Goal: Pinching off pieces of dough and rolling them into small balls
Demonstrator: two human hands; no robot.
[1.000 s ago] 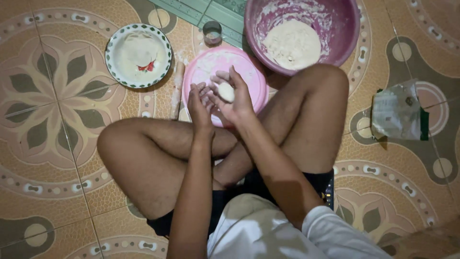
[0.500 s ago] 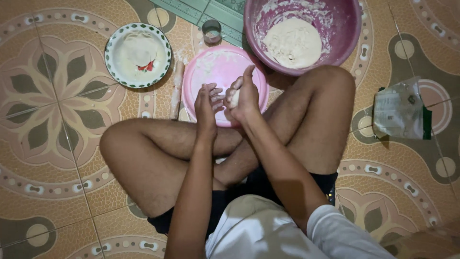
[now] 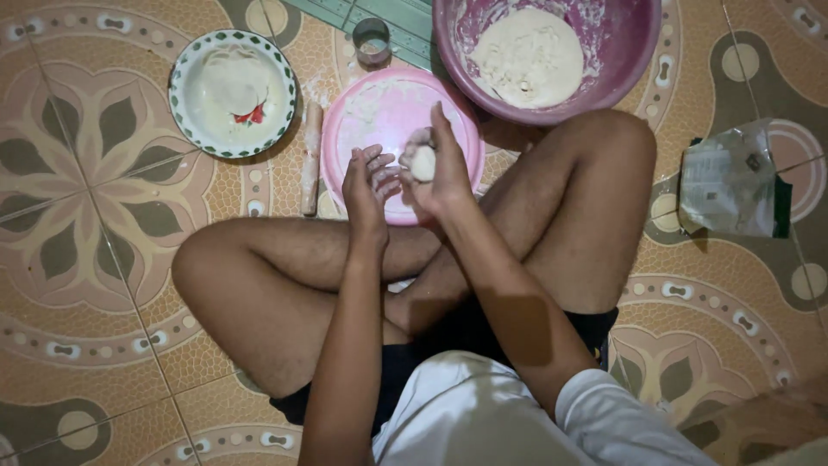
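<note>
One dough ball point(image 3: 423, 164), in right hand point(image 3: 444, 177)

Pink plate point(image 3: 379, 112), purple basin point(image 3: 630, 60), green-rimmed white bowl point(image 3: 185, 121), brown floral floor tiles point(image 3: 78, 216).

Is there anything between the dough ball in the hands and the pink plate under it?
Nothing visible stands between them. The right hand holds the dough ball just above the pink plate, with the left hand beside it. The plate surface below shows only flour; the rolling pin lies off its left edge.
</note>
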